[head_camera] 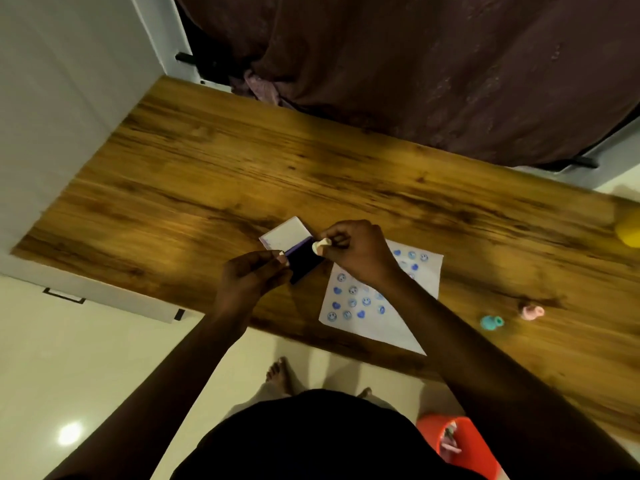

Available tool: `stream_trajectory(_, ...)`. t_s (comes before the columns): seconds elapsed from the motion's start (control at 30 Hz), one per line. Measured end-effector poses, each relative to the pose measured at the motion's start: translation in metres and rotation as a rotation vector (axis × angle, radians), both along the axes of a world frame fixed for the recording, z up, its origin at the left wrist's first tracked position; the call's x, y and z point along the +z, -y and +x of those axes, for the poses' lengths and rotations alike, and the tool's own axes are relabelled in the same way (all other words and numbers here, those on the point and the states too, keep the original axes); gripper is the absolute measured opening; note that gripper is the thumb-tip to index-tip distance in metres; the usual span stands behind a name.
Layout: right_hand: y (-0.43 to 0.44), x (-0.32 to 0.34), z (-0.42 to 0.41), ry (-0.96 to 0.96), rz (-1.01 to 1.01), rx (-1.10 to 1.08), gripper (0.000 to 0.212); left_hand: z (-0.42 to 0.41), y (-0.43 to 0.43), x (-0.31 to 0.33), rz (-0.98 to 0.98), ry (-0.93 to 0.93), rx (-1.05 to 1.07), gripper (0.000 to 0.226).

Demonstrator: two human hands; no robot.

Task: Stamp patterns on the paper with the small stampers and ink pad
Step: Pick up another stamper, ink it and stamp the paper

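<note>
You are standing at a long wood-grain table (194, 174), and the white sheet of paper (412, 327) stamped with blue hearts and smiley faces is serving here as the reference point for every position.

Your right hand (360, 254) is hovering over the far left corner of that paper, its fingers pinching a small cream-coloured stamper (321, 245). The stamper's end is sitting at the far edge of the dark blue ink pad (306, 263); whether it is touching the ink surface cannot be told.

Your left hand (252, 275) is lying just left of the paper, thumb and fingers closing on the near left edge of the ink pad. The pad's white hinged lid (287, 233) is lying open on the far side, beyond the paper's far left corner.

Right of the paper, well apart from it, a small teal stamper (491, 321) and a small pink stamper (531, 311) are lying on their sides on the table. A yellow rounded object (628, 228) is showing at the table's far right edge, cropped by the frame. Below the paper's near right corner, off the table, an orange container (460, 441) is standing on the floor.
</note>
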State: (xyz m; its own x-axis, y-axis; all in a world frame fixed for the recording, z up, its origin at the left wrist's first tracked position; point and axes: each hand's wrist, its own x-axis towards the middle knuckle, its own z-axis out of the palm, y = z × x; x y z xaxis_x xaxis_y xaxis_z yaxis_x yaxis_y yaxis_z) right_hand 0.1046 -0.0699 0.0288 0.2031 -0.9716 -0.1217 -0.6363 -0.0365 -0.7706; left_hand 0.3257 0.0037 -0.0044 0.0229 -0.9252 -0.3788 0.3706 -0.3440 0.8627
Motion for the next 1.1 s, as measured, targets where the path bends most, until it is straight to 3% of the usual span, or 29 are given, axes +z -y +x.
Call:
stream_trajectory(0.2,-0.043,0.008,-0.072,0.143,0.100,-0.240,0.027,-0.036,0.010,-0.003,0.034,0.018,-0.066,0.031)
stream_trajectory(0.37,-0.090,-0.008,-0.116,0.030,0.045,-0.389,0.022,-0.066,0.014,-0.003,0.021,0.028,-0.168,0.013)
stream_trajectory(0.57,-0.122,-0.025,-0.115,-0.299,-0.101,-0.224,0.021,-0.087,0.018,-0.006,0.032,0.048,-0.260,0.019)
stream_trajectory(0.73,-0.120,-0.031,-0.107,-0.362,-0.033,-0.178,0.031,-0.094,0.021,-0.008,0.037,0.058,-0.281,0.035)
stream_trajectory(1.0,-0.116,-0.036,-0.105,-0.402,0.044,-0.151,0.035,-0.093,0.023,-0.011,0.051,0.054,-0.294,0.028)
stream_trajectory(1.1,-0.114,-0.037,-0.102,-0.414,0.046,-0.146,0.036,-0.092,0.022,-0.013,0.052,0.063,-0.303,0.037)
